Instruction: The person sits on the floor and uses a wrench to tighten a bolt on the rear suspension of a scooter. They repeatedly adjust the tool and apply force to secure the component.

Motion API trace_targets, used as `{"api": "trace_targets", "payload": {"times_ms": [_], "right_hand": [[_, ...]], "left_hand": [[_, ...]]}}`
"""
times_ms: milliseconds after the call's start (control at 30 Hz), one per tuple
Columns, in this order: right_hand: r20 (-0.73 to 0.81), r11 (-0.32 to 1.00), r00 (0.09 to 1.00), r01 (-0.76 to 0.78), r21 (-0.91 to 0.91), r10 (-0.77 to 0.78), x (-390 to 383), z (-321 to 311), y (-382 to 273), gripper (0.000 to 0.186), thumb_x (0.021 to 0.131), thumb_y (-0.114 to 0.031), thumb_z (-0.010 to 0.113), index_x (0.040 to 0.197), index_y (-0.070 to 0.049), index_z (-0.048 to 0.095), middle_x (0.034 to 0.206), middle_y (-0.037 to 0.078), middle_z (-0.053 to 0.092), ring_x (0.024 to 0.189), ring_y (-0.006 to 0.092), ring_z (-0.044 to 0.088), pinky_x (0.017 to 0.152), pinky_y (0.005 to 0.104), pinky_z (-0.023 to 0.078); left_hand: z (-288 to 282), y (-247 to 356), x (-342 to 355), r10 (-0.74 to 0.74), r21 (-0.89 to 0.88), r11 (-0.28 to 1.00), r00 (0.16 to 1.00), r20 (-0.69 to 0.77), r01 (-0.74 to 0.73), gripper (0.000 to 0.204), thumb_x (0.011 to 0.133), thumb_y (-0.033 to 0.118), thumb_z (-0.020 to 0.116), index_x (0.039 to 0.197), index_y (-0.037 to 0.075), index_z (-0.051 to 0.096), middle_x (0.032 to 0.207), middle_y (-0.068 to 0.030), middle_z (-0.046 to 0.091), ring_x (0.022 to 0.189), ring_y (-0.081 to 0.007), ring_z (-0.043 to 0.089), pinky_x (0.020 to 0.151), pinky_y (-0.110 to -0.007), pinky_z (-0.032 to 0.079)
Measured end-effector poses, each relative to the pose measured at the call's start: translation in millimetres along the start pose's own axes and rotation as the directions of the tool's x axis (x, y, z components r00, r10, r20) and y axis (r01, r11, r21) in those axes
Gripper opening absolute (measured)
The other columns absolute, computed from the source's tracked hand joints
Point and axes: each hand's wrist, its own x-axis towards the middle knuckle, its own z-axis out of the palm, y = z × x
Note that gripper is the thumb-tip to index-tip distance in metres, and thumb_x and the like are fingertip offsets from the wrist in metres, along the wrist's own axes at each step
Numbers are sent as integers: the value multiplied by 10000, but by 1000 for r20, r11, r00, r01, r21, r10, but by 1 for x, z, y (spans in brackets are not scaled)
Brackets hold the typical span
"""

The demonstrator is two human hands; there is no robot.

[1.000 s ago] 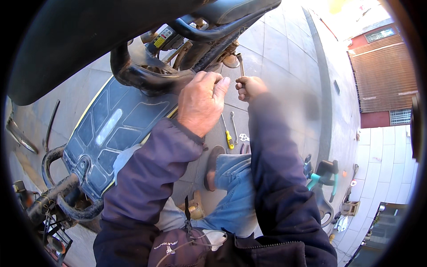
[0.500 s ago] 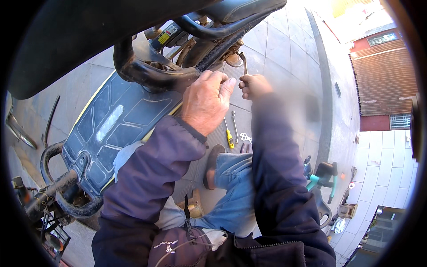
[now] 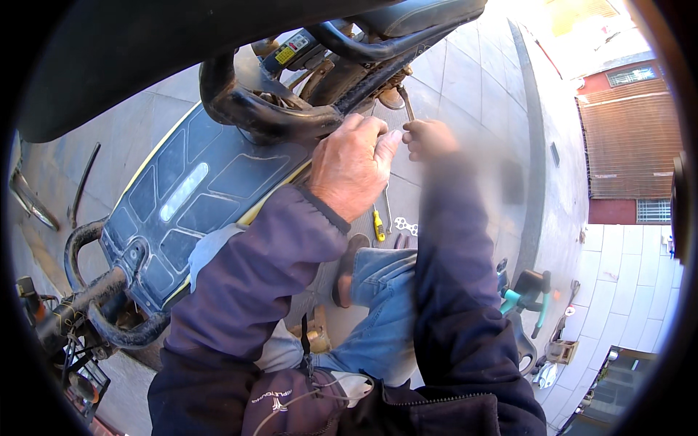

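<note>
Right hand (image 3: 431, 140), blurred, has fingers closed on wrench (image 3: 408, 106); wrench top is near vehicle (image 3: 240, 171). Left hand (image 3: 354, 163), fingers bent, is beside black bar (image 3: 280, 122); cannot tell what it grips.

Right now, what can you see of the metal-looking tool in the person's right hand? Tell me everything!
The tool is slim and greyish brown, like worn metal, perhaps a wrench. Its straight shaft slants up and slightly left in the picture, toward the vehicle. The far end looks a little wider; whether it touches the vehicle, I can't tell. The right hand grips the near end and hides it.
</note>
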Motion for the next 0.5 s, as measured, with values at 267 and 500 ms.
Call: {"api": "trace_targets", "payload": {"times_ms": [267,500], "right_hand": [[31,998,997,62,31,-63,1,1,-8,149,883,-113,560,864,31,594,728,72,598,491,90,474,431,263,420],[89,975,996,-40,218,21,1,9,-40,197,900,-145,530,904,42,593,767,36,558,586,53,445,475,197,342]], "left_hand": [[0,0,-1,-6,36,999,1000,22,5,189,898,190,634,942,6,642,888,-161,642,793,-343,633,683,-396,490],[1,-1,-2,7,47,999,1000,30,-8,177,880,160,636,956,0,645,904,-164,642,809,-347,635,702,-396,493]]}}
